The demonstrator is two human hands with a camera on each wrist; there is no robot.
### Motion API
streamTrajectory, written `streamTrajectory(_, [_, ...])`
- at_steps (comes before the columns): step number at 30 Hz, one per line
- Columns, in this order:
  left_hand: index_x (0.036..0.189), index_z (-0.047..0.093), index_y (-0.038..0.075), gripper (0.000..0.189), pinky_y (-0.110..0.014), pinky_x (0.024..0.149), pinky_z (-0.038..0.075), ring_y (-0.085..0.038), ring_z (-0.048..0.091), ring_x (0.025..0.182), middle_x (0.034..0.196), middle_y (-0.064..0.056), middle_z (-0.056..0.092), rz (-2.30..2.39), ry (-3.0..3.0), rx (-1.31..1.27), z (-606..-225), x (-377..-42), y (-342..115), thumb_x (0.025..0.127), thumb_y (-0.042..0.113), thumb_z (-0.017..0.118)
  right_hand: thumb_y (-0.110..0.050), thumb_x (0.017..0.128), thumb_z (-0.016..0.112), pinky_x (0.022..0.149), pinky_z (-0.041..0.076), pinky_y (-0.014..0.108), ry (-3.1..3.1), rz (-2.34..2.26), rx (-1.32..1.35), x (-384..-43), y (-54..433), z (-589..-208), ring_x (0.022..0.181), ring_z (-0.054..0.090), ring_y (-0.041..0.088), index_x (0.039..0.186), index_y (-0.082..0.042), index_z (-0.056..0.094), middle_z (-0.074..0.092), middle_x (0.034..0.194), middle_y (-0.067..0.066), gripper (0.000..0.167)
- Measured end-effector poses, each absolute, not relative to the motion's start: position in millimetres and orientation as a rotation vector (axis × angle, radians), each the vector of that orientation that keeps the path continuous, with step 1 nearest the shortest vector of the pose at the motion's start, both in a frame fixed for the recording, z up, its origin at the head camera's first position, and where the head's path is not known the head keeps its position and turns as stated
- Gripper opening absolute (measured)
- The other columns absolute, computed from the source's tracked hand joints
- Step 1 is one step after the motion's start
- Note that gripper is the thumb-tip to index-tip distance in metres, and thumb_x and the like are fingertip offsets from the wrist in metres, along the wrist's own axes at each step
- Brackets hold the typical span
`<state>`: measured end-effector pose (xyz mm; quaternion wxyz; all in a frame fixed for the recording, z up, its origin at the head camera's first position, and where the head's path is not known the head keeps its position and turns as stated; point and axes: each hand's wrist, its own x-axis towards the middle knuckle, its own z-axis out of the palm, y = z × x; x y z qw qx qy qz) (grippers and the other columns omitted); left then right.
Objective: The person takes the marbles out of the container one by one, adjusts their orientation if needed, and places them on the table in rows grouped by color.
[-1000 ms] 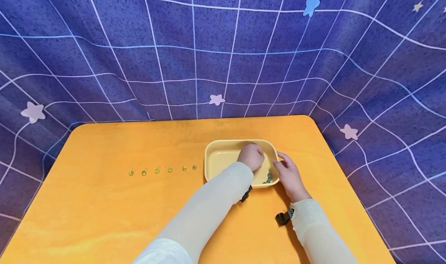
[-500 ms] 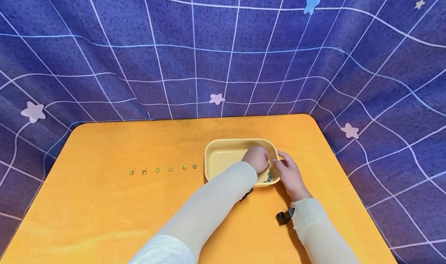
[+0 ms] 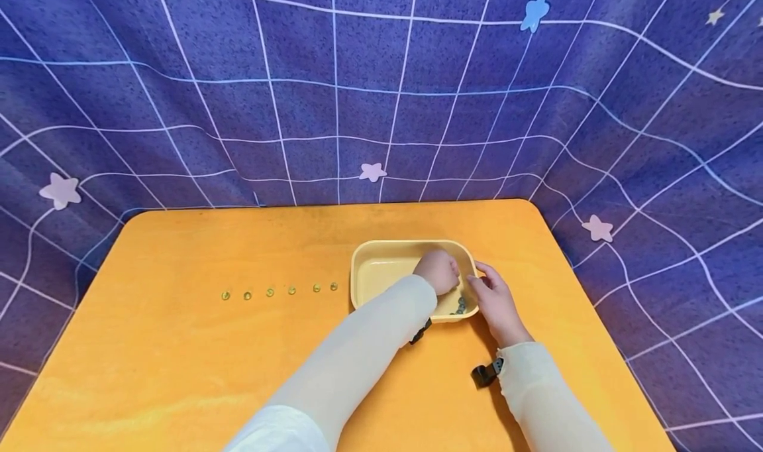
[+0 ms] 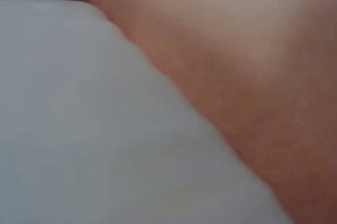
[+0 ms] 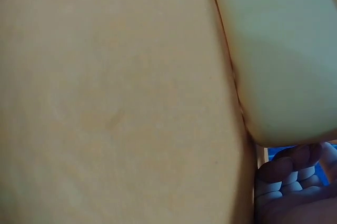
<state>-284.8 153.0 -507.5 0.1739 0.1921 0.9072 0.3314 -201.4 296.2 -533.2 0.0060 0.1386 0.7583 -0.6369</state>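
Observation:
A pale yellow rectangular plastic tub [image 3: 381,242] stands on the table. My left hand [image 3: 437,272] reaches down into its right half, fingers curled and fingertips hidden under the hand; I cannot tell whether they hold anything. Close below that hand, several small dark greenish round pieces [image 3: 461,303] lie in the tub's near right corner. My right hand [image 3: 497,304] grips the tub's right end, thumb at the rim and fingers along the outer wall. In the right wrist view those fingers [image 5: 276,170] curl by the tub's end. Skin and sleeve [image 4: 105,118] fill the left wrist view.
Left of the tub, several small shiny yellow-green round pieces [image 3: 270,292] lie spaced in a row on the orange table [image 3: 179,366]. A blue curtain [image 3: 298,107] with grid lines and stars hangs behind and to the right. Black wrist cameras [image 3: 484,374] are strapped on.
My left hand has shifted slightly to the right inside the tub, toward the dark pieces. The right hand, the tub and the row of pieces stay put.

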Motion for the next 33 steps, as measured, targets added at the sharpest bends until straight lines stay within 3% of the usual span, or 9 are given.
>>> streamTrajectory(5, [0.086,0.078,0.015,0.005,-0.022,0.074,0.05,-0.007,0.06,0.075,0.079,0.011,0.067,0.991,2.574,0.491,-497.3,-284.5,146.8,0.09,0.017,0.079,-0.023,0.108,0.056,0.078,0.058,0.029,2.351,-2.021,0.453,-203.4,294.6,-534.8,0.098,0.063,0.027,0.15,-0.014,0.053,0.058,0.117,0.02,0.043])
streamTrajectory(12, [0.085,0.075,0.012,0.007,-0.025,0.067,0.05,-0.011,0.06,0.072,0.078,0.006,0.066,1.184,2.499,0.379,-475.9,-271.0,134.8,0.092,0.014,0.075,-0.023,0.109,0.053,0.079,0.057,0.029,2.336,-2.021,0.453,-202.7,293.6,-530.8,0.101,0.062,0.028,0.154,-0.014,0.048,0.057,0.119,0.022,0.046])
streamTrajectory(19, [0.082,0.073,0.012,0.012,-0.023,0.064,0.052,-0.011,0.064,0.068,0.072,0.004,0.068,1.369,2.401,0.456,-469.2,-256.8,112.5,0.093,0.015,0.076,-0.021,0.109,0.053,0.078,0.057,0.026,2.369,-1.975,0.474,-198.2,290.7,-528.3,0.099,0.062,0.024,0.152,-0.014,0.05,0.056,0.12,0.021,0.045])
streamTrajectory(23, [0.085,0.071,0.011,0.011,-0.026,0.06,0.055,-0.015,0.068,0.069,0.077,0.003,0.068,1.48,2.304,0.485,-461.4,-247.7,93.4,0.093,0.015,0.077,-0.023,0.108,0.054,0.078,0.057,0.026,2.377,-1.95,0.482,-198.1,290.2,-529.4,0.101,0.061,0.026,0.152,-0.016,0.05,0.055,0.121,0.022,0.045])
streamTrajectory(29, [0.088,0.073,0.016,0.009,-0.025,0.064,0.054,-0.01,0.066,0.07,0.079,0.005,0.068,1.496,2.315,0.589,-447.9,-232.8,66.6,0.096,0.019,0.074,-0.027,0.109,0.053,0.078,0.056,0.025,2.377,-1.928,0.497,-195.9,291.0,-528.4,0.101,0.059,0.026,0.154,-0.017,0.048,0.054,0.121,0.019,0.047])
streamTrajectory(33, [0.093,0.072,0.016,0.005,-0.028,0.066,0.057,-0.014,0.067,0.073,0.083,0.003,0.067,1.533,2.27,0.555,-443.9,-220.3,47.7,0.097,0.02,0.074,-0.027,0.109,0.052,0.079,0.055,0.025,2.367,-1.931,0.484,-195.6,289.8,-526.9,0.103,0.058,0.027,0.155,-0.016,0.046,0.053,0.12,0.019,0.048])
